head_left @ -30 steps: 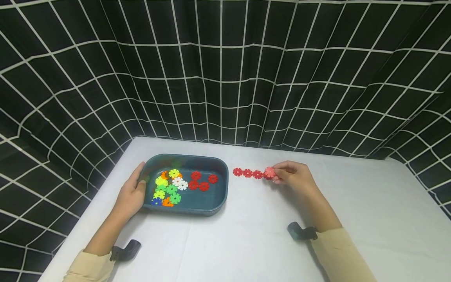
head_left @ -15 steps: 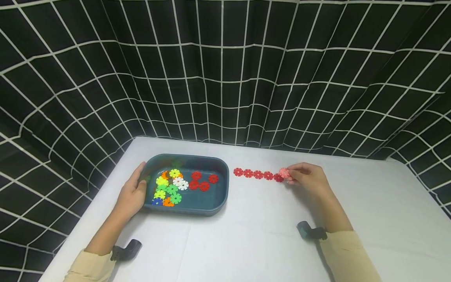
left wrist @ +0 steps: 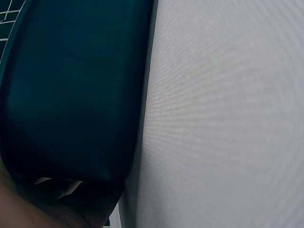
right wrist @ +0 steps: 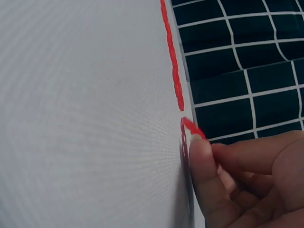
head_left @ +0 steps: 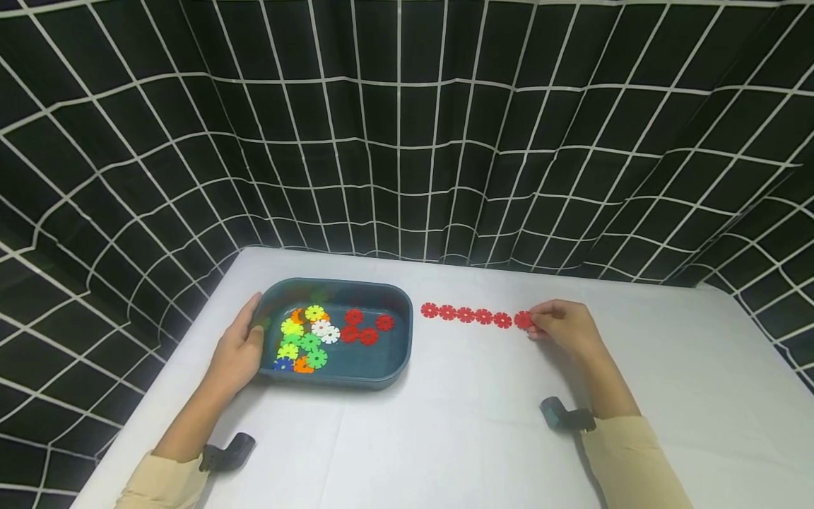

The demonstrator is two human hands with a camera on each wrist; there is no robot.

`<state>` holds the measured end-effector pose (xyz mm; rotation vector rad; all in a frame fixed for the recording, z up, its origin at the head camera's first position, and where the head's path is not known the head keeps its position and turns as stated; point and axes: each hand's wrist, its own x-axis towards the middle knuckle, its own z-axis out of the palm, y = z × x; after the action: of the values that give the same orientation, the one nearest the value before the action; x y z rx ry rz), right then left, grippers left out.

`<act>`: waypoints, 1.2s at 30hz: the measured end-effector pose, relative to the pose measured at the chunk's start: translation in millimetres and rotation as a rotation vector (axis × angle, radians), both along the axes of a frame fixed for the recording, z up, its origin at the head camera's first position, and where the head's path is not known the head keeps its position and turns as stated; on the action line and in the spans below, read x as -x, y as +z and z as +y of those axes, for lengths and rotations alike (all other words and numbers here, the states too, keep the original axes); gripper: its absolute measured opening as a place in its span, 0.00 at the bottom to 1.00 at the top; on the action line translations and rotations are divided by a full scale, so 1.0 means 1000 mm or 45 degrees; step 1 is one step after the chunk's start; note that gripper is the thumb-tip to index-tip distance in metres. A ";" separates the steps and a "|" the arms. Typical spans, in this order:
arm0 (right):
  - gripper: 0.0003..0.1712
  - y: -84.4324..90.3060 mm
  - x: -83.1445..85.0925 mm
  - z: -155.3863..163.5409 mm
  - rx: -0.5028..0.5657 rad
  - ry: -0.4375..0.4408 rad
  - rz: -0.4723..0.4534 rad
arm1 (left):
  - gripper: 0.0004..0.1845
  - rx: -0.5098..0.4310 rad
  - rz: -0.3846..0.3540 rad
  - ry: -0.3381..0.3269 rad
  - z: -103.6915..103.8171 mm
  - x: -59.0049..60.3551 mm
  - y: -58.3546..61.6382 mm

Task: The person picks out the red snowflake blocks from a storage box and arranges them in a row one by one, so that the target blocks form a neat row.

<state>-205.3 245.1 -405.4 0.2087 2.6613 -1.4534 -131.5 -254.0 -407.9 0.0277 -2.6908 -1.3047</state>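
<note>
From tray (head_left: 356,362) toward right hand (head_left: 564,326), red row (head_left: 466,311)

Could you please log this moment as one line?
left hand: holds tray | right hand: pinches tilted red disc | disc row: on white table

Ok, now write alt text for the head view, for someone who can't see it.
A right hand pinches a red notched disc just beyond the right end of a row of five red discs on a white surface. To the left, a left hand grips the left side of a dark teal tray holding multicoloured discs, some red.
</note>
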 end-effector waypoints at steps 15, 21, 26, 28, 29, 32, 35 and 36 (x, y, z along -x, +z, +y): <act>0.15 -0.001 -0.001 -0.001 -0.046 -0.025 -0.014 | 0.29 -0.001 -0.006 0.006 0.000 -0.002 0.001; 0.15 0.001 -0.002 -0.001 -0.099 -0.058 0.041 | 0.29 -0.008 0.004 0.001 0.000 -0.001 0.000; 0.14 0.002 -0.002 -0.001 -0.111 -0.049 0.070 | 0.29 -0.004 0.002 -0.001 -0.001 0.000 -0.001; 0.14 0.003 -0.002 -0.002 -0.100 -0.035 0.087 | 0.29 -0.004 -0.001 0.000 -0.001 0.000 -0.001; 0.14 0.004 -0.002 -0.003 -0.090 -0.028 0.096 | 0.29 -0.005 -0.002 0.000 0.000 0.000 0.000; 0.14 0.009 -0.003 -0.009 -0.043 0.009 0.113 | 0.29 -0.011 -0.003 0.000 0.000 0.000 0.000; 0.15 0.017 -0.004 -0.021 -0.008 0.040 0.115 | 0.29 -0.011 -0.003 -0.003 -0.001 0.000 0.000; 0.14 0.020 -0.005 -0.027 -0.015 0.039 0.117 | 0.29 -0.011 -0.003 -0.004 -0.001 0.000 -0.001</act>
<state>-200.0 218.2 -385.8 0.1044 2.7325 -1.4729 -131.8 -254.6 -408.6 0.0259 -2.6885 -1.3177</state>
